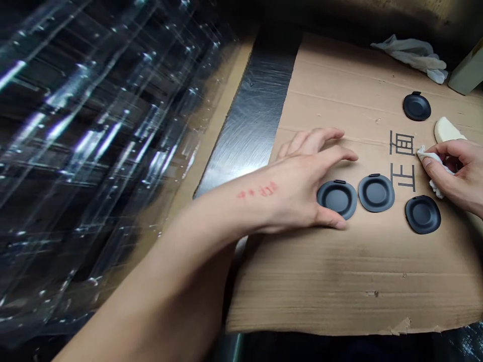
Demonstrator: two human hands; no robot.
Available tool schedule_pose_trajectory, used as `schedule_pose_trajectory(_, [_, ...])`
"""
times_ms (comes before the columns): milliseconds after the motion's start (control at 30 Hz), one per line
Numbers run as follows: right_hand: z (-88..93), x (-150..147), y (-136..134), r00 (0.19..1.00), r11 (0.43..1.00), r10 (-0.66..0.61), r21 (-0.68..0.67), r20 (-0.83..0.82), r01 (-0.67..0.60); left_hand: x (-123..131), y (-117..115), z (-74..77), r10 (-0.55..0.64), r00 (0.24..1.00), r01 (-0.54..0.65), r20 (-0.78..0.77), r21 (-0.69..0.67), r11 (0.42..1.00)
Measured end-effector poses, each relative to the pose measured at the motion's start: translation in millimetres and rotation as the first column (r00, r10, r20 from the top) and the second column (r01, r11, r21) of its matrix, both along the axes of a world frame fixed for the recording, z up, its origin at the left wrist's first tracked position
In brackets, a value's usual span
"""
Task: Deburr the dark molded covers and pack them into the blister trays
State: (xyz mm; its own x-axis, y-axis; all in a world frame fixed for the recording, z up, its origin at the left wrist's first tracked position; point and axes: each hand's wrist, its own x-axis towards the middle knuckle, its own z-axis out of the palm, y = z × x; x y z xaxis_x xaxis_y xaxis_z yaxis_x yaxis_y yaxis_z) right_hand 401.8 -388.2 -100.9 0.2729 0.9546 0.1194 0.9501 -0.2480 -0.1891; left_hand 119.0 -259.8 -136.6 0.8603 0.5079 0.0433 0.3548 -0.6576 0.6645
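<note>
My left hand (313, 176) reaches over the cardboard sheet (320, 276), its fingers apart and its thumb along the near edge of a black rounded lid-like part (337, 199). I cannot tell whether the thumb touches it. Just right of that lies a second black part (376, 192), and a third one (423, 214) is farther right. Another black part (416, 106) lies at the back. Each has a small tab on its rim. At the right edge, my right hand (458, 171) pinches a crumpled white cloth (433, 163).
A cream-coloured rounded piece (448, 130) lies beyond my right hand. A white rag (415, 54) rests at the back, next to a pale box-like block (468, 70). Stacked clear plastic trays (94, 125) fill the left side, beside a bare metal surface (252, 110).
</note>
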Motion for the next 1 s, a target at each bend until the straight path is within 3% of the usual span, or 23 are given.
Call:
schedule_pose_trajectory(133, [-0.3, 3.7, 0.4, 1.000, 1.000, -0.013, 0.014, 0.019, 0.013, -12.4, 7.8, 2.7, -0.075, 0.994, 0.071, -0.074, -0.053, 0.996])
schedule_pose_trajectory(433, [-8.0, 11.0, -0.1, 0.997, 0.998, -0.063, 0.030, 0.038, 0.062, -15.0, 4.8, 15.1, -0.165, 0.966, 0.155, -0.200, -0.063, 0.986])
schedule_pose_trajectory(667, [-7.2, 10.8, -0.7, 0.996, 0.996, -0.081, 0.029, 0.047, 0.080, -6.5, 1.0, 22.9, -0.078, 0.992, 0.077, -0.101, -0.013, 0.997])
schedule_pose_trajectory(1000, [-6.5, 9.9, -0.5, 0.994, 0.995, -0.099, 0.019, 0.041, 0.098, -3.1, 0.3, 21.5, -0.054, 0.996, 0.055, -0.074, 0.000, 0.999])
